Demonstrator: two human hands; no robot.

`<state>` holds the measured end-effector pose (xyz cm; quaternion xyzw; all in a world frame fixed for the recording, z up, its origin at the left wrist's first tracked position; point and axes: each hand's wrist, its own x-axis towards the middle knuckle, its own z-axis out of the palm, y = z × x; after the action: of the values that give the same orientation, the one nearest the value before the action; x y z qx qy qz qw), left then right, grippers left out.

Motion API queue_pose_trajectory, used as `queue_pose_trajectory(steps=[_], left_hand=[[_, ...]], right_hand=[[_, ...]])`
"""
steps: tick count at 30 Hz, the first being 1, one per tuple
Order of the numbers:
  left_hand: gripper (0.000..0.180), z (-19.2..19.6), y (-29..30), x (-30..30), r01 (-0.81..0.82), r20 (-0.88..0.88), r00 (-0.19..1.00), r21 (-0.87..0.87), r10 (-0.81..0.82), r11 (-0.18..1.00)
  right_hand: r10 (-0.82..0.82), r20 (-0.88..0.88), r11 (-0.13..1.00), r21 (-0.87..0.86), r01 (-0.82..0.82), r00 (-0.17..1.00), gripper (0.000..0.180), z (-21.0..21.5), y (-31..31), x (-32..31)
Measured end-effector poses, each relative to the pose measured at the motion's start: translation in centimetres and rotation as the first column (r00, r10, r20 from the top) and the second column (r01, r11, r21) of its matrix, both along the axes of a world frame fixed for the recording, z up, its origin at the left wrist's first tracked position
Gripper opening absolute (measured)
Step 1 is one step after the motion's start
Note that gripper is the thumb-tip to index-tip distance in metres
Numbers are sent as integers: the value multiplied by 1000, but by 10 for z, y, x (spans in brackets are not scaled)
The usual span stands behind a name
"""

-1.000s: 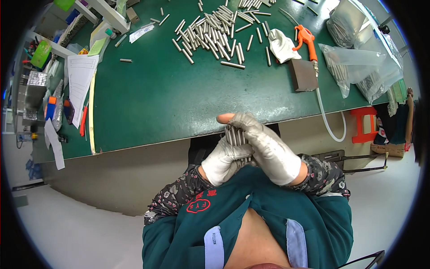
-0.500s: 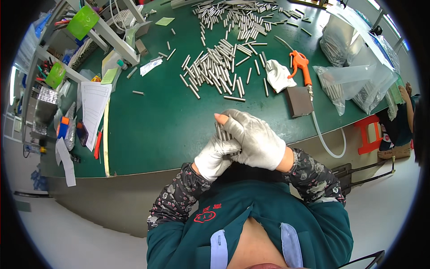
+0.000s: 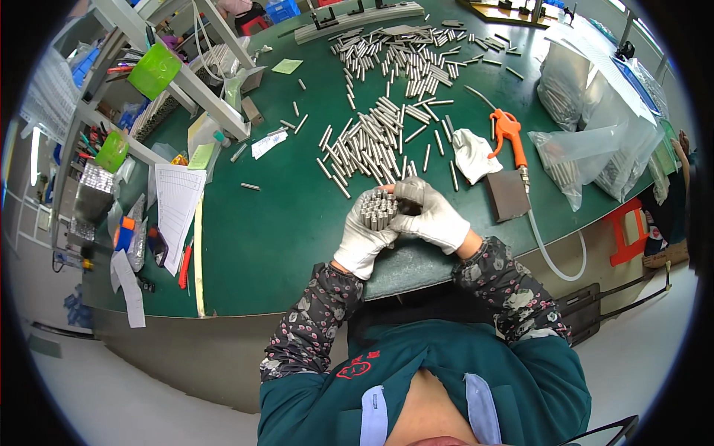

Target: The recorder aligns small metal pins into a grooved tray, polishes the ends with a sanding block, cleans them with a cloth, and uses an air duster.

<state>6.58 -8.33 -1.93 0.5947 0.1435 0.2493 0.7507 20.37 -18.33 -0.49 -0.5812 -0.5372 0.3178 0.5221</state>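
Note:
A tight bundle of metal pins (image 3: pixel 378 211) stands with its round ends facing up between my two gloved hands, over the front part of the green table. My left hand (image 3: pixel 361 239) in a white glove wraps round the bundle's left side and underside. From the right, my right hand (image 3: pixel 430 217) curls against it, its glove grey and soiled at the fingers. Just beyond my hands lies a loose heap of the same pins (image 3: pixel 366 145), and a bigger spread of pins (image 3: pixel 401 59) lies farther back.
To the right are an orange air gun (image 3: pixel 509 137) with a clear hose, a white cloth (image 3: pixel 472 154), a brown block (image 3: pixel 508 195) and plastic bags of pins (image 3: pixel 561 160). Printed sheets (image 3: pixel 177 212), a red-handled tool (image 3: pixel 185 264) and a white shelf frame (image 3: pixel 216 97) stand left.
My hands have moved forward over the table, and the bundle is turned so its pin ends show. My right hand has opened away from covering it. The view has shifted slightly.

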Motion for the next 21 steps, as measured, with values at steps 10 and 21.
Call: queue_pose_trajectory(steps=[10, 21], left_hand=[[56, -30, 6, 7, 184, 243, 964, -303, -111, 935], [44, -23, 1, 8, 254, 380, 906, -137, -186, 958]], right_hand=[[-54, -126, 968, 236, 83, 991, 47, -4, -13, -11], [-14, -394, 981, 175, 89, 919, 47, -8, -10, -16]])
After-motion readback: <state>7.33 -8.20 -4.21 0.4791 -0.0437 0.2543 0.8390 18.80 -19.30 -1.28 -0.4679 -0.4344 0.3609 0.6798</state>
